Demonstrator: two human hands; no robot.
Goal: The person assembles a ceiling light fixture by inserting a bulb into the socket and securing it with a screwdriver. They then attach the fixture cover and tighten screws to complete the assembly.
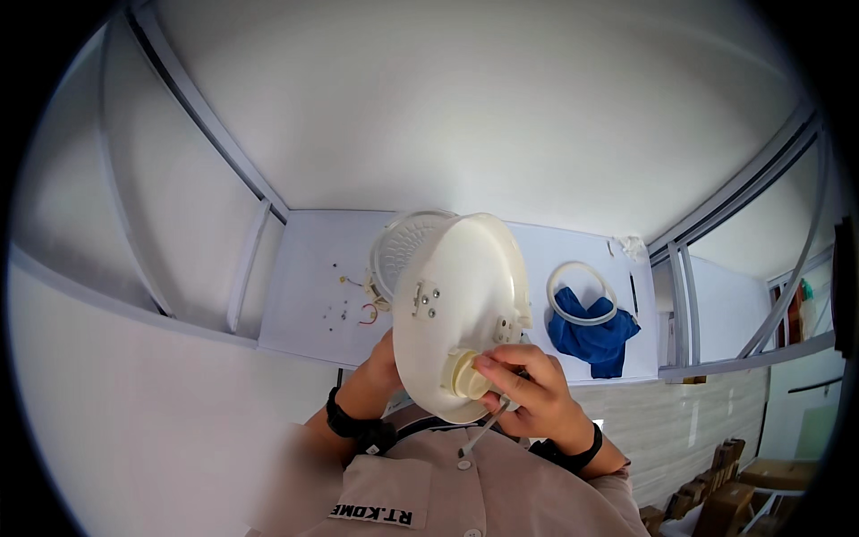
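Note:
A large white oval plastic housing [461, 304] is held up tilted in front of my chest. My left hand [383, 362] grips its left edge, with most fingers hidden behind it. A round cream cap [469, 376] sits on the housing's lower part, and the thumb and fingers of my right hand [532, 385] are closed on it. From under that hand's lower fingers a thin metal rod like a screwdriver shaft [483, 431] slants down toward my shirt; its other end is hidden. Metal screws or studs [432, 302] show on the housing's face.
On the white table [304, 259] behind, a round white ribbed basket-like part [407, 242] stands partly behind the housing. Small screws [344, 315] and a red wire [369, 313] lie left. To the right are a white ring [577, 268], a blue cloth [591, 340] and a thin black stick [633, 295].

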